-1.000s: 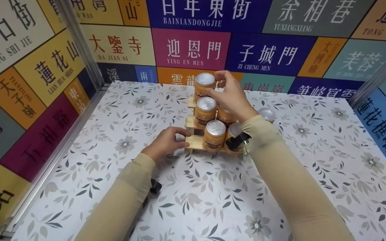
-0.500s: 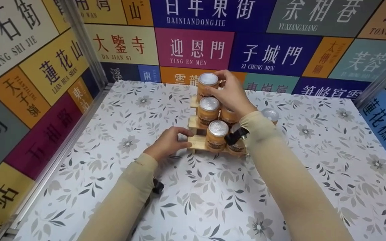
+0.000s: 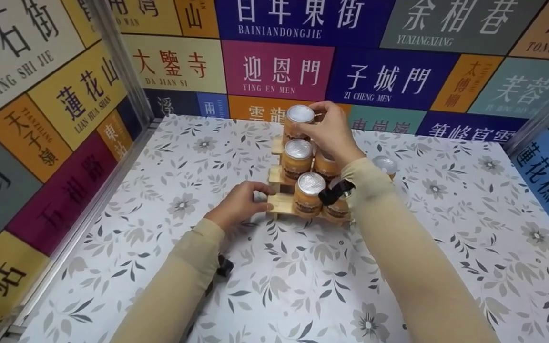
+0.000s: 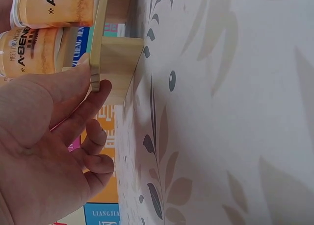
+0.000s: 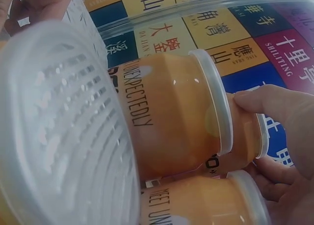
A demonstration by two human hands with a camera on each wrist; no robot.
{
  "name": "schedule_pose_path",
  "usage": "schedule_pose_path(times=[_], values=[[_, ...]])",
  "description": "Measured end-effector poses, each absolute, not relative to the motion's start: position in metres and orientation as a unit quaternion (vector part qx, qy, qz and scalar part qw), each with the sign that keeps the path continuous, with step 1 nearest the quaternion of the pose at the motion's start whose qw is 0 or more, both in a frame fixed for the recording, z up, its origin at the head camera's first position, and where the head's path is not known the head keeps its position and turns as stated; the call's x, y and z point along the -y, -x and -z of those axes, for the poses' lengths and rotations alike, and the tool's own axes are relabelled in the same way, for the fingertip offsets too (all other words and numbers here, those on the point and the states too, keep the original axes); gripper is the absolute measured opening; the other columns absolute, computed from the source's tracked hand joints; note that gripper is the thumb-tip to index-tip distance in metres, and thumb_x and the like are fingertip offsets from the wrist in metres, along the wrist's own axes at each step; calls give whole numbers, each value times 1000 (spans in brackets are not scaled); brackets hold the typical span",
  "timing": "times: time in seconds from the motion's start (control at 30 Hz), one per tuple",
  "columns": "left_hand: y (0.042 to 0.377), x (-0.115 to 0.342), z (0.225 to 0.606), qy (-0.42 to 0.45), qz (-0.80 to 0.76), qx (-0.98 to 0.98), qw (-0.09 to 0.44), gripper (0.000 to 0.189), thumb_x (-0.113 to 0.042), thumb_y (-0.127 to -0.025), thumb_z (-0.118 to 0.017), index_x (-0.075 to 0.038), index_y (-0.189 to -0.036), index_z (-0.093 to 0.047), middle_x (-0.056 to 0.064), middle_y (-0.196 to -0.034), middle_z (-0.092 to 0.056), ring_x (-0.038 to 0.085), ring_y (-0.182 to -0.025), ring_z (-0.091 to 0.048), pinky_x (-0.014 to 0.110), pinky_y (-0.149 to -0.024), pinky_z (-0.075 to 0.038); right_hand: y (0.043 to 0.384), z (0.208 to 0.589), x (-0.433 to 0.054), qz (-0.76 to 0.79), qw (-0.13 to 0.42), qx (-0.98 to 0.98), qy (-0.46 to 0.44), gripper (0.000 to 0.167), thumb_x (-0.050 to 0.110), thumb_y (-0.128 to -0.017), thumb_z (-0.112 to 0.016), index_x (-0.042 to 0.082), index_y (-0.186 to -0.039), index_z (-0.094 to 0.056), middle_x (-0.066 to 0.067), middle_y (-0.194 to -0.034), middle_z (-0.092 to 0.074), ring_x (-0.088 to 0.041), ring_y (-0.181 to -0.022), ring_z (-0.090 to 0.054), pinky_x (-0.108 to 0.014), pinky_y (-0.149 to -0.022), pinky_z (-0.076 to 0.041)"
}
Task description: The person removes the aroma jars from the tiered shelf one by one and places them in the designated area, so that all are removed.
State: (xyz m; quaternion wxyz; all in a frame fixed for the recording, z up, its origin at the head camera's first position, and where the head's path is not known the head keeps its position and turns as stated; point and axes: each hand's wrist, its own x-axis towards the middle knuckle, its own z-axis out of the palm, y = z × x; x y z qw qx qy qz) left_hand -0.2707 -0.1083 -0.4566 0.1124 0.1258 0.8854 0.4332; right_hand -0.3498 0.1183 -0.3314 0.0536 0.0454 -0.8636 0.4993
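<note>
Head view puts my left hand (image 3: 242, 202) at the left end of the wooden rack (image 3: 282, 204) and my right hand (image 3: 331, 131) up at its back. My right hand grips the top jar (image 3: 297, 127) at the left end of the rack's top step, thumb on one side and fingers on the other; whether its base rests on the step I can't tell. My left hand pinches the rack's lowest step, and the left wrist view shows my thumb above the board and my forefinger beneath, the other fingers curling clear.

Two middle jars (image 3: 297, 164) stand upright side by side on the rack's middle step, and two front jars (image 3: 308, 200) on its lowest one. All are orange with pale lids, and "MEET UNEXPECTEDLY" can be read on labels. One side jar (image 3: 385, 165) is to the right of the rack, partly hidden by my right sleeve (image 3: 398, 228). Under the rack is the flower-patterned desk (image 3: 284, 295); behind it rises a wall (image 3: 277, 62) of coloured place-name panels.
</note>
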Motion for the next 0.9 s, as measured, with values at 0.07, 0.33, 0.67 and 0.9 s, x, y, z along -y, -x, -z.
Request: schedule_pose_path(times=[0.07,0.33,0.67,0.9], values=[[271,108,457,-130,-430,-887,110,33,-17,-91,-79,-17,-124,-73,-1,-128,-72,15,-80,-54,33,-82,-45,349,333,-120,-500,62,863,-46,60,25,-83,-85,6,-132,-56,-10,-128,-63,-20,-113,-61,-32,-99,-51],[271,105,458,-141,-430,-886,103,31,-16,-91,-79,-15,-122,-74,0,-128,-72,15,-84,-54,33,-84,-45,347,335,-128,-498,93,861,-44,56,23,-84,-83,5,-131,-57,-11,-124,-64,-20,-111,-61,-31,-96,-51],[270,104,459,-125,-439,-883,109,32,-15,-91,-80,-17,-122,-74,-1,-125,-73,14,-75,-51,32,-77,-44,345,334,-143,-511,130,849,-39,53,23,-86,-82,5,-130,-58,-11,-123,-65,-19,-110,-64,-28,-96,-53],[272,109,457,-132,-441,-881,107,32,-13,-91,-80,-14,-122,-74,1,-129,-72,19,-87,-57,33,-85,-45,345,333,-157,-522,157,838,-22,51,21,-85,-82,4,-128,-60,-10,-120,-66,-18,-108,-64,-27,-96,-52]])
